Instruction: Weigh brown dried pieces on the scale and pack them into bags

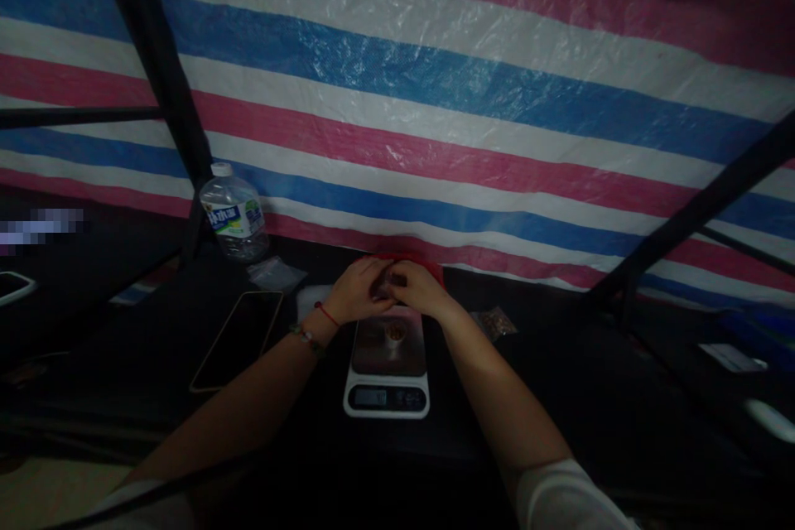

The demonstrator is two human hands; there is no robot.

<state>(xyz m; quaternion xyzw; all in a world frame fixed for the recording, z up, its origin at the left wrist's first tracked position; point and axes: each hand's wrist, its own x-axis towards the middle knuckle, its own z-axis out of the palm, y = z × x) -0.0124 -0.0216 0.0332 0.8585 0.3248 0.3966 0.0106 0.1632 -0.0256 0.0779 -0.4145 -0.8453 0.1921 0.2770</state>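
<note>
Beyond the far edge of a white digital kitchen scale (pixel 386 399), my left hand (pixel 358 290) and my right hand (pixel 417 288) meet. Between their curled fingers is a dark, shiny plastic bag (pixel 380 288), mostly covered; its contents are too dim to tell. A red plastic bag (pixel 438 272) lies right behind the hands. On the scale's metal plate stands a small cup (pixel 394 334) holding brown bits. The lit display is too blurred to read.
Left of the scale lie a phone (pixel 239 341), a clear bag (pixel 277 274) and a large plastic bottle (pixel 234 215). A small bag of brown pieces (pixel 495 323) lies to the right. Dark metal posts (pixel 158 58) stand before a striped tarpaulin (pixel 435 99).
</note>
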